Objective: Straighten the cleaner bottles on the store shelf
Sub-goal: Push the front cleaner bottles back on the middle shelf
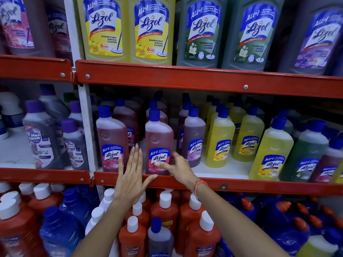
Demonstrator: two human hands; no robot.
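Here, pink bottle [159, 143] between left hand [130, 175]; right hand [178, 166] touching.

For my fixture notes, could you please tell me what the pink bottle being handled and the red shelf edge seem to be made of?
Pink bottle: apparently translucent plastic, since the liquid shows through; glossy printed label, opaque blue cap. Red shelf edge: probably painted metal, with a slight sheen, scuffs and visible screw heads.

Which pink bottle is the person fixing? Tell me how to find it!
Look at the middle red shelf, near its left end. Two pink bottles stand at the front; it is the pink bottle on the right, with a blue cap. Only this one has the right hand wrapped around its label, while the left hand stays flat in the gap beside it.
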